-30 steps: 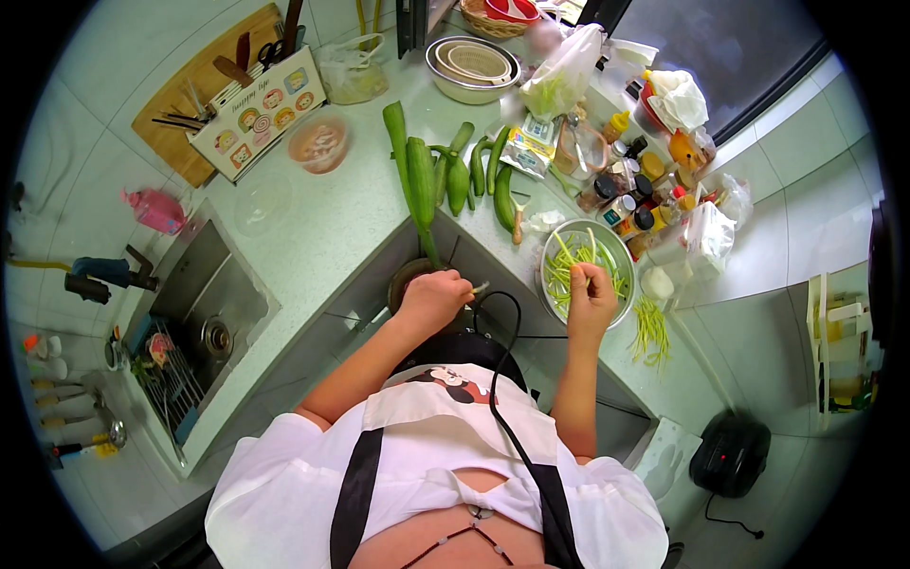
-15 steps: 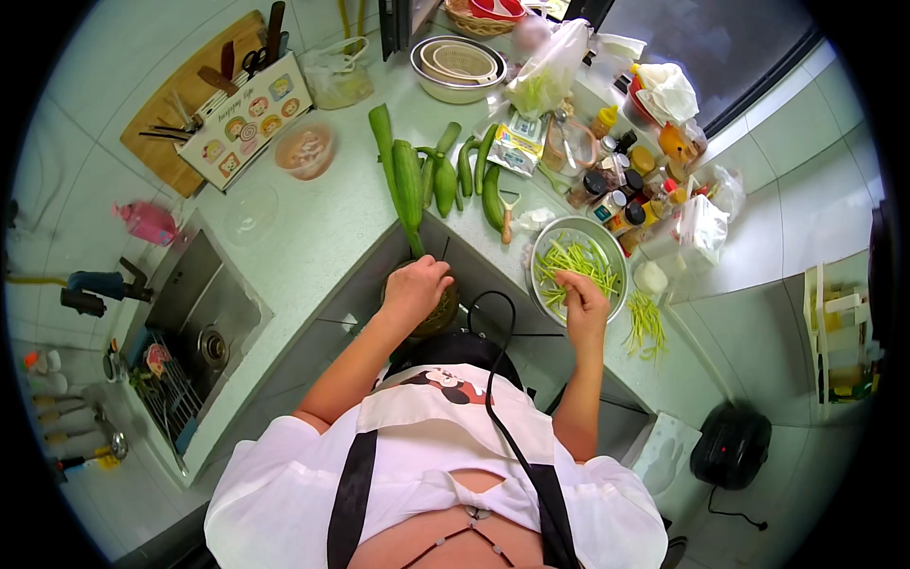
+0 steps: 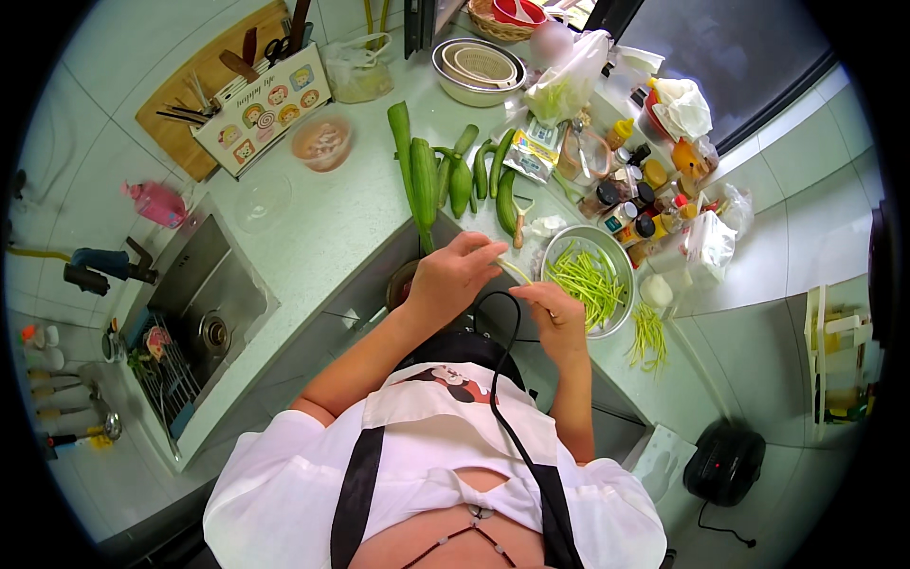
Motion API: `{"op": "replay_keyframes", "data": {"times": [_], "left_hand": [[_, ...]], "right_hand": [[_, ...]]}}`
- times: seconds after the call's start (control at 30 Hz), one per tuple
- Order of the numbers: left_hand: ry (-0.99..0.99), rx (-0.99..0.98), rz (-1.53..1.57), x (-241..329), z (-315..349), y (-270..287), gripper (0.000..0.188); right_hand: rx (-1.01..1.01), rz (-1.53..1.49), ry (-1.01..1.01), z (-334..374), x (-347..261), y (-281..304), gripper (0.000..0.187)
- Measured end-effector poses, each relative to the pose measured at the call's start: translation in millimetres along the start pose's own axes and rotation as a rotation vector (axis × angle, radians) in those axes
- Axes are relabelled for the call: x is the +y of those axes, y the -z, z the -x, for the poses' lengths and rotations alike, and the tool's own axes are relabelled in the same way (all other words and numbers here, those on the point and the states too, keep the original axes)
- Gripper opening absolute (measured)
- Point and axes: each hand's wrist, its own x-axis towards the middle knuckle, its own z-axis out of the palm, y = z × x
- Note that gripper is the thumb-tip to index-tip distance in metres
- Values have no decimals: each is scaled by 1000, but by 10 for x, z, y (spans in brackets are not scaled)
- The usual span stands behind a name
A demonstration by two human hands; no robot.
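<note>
My left hand [image 3: 453, 275] is closed in a pinch in front of the counter corner, its fingertips on one end of a thin pale-green vegetable stalk [image 3: 515, 271]. Lower and to the right, my right hand [image 3: 557, 321] pinches the stalk's other end, so it spans the gap between my hands. Beside my right hand stands a round metal bowl [image 3: 627, 268] holding many cut green stalks [image 3: 590, 284]. A small bunch of uncut thin stalks [image 3: 648, 337] lies on the counter to the bowl's right. Below my left hand, a dark round container [image 3: 402, 284] is mostly hidden.
Luffas and other long green vegetables [image 3: 424, 185] lie at the counter corner, with a peeler [image 3: 519, 224] beside them. Seasoning jars [image 3: 621, 218] crowd the back right. The sink [image 3: 223, 294] is at left. A black cable [image 3: 497, 379] hangs over my apron.
My left hand has risen from over the dark container and moved right. My right hand has left the bowl, moving left and down. A stalk now shows between both hands.
</note>
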Motion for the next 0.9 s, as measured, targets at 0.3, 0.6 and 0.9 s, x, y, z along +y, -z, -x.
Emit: {"op": "replay_keyframes", "data": {"times": [0.3,0.6,0.9], "left_hand": [[-35,49,-41,-53,43,-53,19],[-11,22,13,-3,58,-4,20],[-149,-215,-180,-47,127,10,15]], "right_hand": [[181,-423,-307,65,-45,-85,17],[148,-297,-357,127,119,10,13],[249,273,-72,44,-128,64,9]]}}
